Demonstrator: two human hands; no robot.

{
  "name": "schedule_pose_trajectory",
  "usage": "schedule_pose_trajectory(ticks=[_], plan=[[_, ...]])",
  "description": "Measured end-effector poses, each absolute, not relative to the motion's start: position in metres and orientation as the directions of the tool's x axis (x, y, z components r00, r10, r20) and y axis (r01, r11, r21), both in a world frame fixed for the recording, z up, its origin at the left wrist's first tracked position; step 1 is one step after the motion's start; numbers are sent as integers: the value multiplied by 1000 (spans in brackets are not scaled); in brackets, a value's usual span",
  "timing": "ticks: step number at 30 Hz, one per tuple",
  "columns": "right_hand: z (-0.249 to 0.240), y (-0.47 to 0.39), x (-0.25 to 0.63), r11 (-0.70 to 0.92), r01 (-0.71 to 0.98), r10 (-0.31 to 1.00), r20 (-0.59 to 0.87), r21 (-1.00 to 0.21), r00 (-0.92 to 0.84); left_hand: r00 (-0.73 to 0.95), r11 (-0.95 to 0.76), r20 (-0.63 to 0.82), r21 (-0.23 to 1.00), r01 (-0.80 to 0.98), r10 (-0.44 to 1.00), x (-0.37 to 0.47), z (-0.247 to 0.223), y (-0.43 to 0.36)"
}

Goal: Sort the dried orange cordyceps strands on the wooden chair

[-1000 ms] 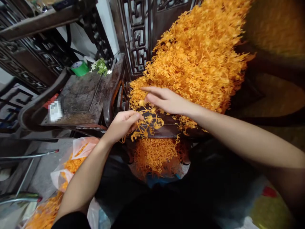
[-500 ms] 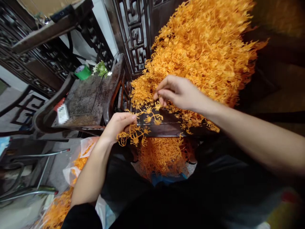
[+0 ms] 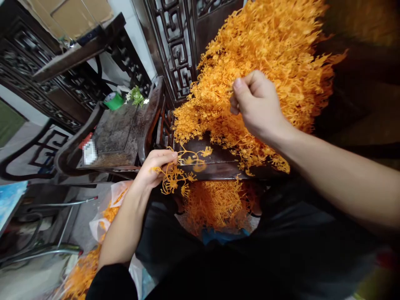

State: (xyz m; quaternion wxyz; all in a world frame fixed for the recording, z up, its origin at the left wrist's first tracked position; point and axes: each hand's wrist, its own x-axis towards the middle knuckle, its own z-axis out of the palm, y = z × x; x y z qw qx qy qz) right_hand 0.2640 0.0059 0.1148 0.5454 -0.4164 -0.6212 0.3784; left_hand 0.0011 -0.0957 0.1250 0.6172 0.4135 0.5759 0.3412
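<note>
My left hand (image 3: 158, 166) pinches a few orange plastic sprigs (image 3: 176, 178) between thumb and fingers. Their thin stems and spidery flower-like tips hang out over the front edge of the dark wooden seat (image 3: 215, 170). My right hand (image 3: 258, 102) is closed, thumb against the fingers, in front of a tall heap of the same orange sprigs (image 3: 268, 46). Whatever lies in its fingertips, if anything, is too small to make out. Between my knees, below the seat edge, more orange pieces (image 3: 215, 204) fill a bag whose blue part shows underneath.
To the left stands a dark wooden side table (image 3: 117, 131) with green tape (image 3: 113, 101) and a small green-and-white sprig (image 3: 136, 96). White plastic bags (image 3: 100, 225) with orange pieces sit on the floor by my left arm. Metal chair legs (image 3: 64, 227) lie further left. Carved latticework (image 3: 176, 46) rises behind.
My right hand has moved up and right, away from the sprigs at my left hand, to in front of the heap. My left hand keeps its hold; the sprig tips have shifted.
</note>
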Motion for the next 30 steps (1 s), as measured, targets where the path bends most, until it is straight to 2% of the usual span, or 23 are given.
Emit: schedule_pose_trajectory(ticks=[3,5,11,13,16,18,22,24,26,28,30], plan=[[111,4,266,321,80,938,305,-944,-163,67,395,-397,918,45,915,-3,127,-94],[108,-2,263,311,91,916,273,-946,-293,57,378,-380,925,44,923,-3,128,-93],[104,-17,249,437,298,825,246,-849,-509,73,370,-369,929,-5,927,0,128,-93],[104,-18,247,478,375,820,251,-794,-514,73,378,-376,926,-17,924,0,128,-94],[105,-15,247,505,463,853,337,-729,-399,53,380,-378,924,-30,924,0,129,-94],[104,-14,247,506,448,848,330,-737,-414,47,375,-373,927,-34,927,0,130,-94],[100,-15,242,599,351,735,319,-720,-598,49,366,-364,930,-41,930,2,131,-95],[100,-12,240,616,391,750,356,-684,-558,45,367,-366,929,-39,930,4,133,-96],[102,-5,243,554,460,827,392,-694,-404,52,380,-379,924,-28,924,3,136,-98],[106,6,252,446,467,894,401,-763,-199,63,381,-378,924,-28,923,0,139,-100],[108,15,262,353,383,927,374,-853,-22,42,356,-354,933,-51,934,-5,142,-100]])
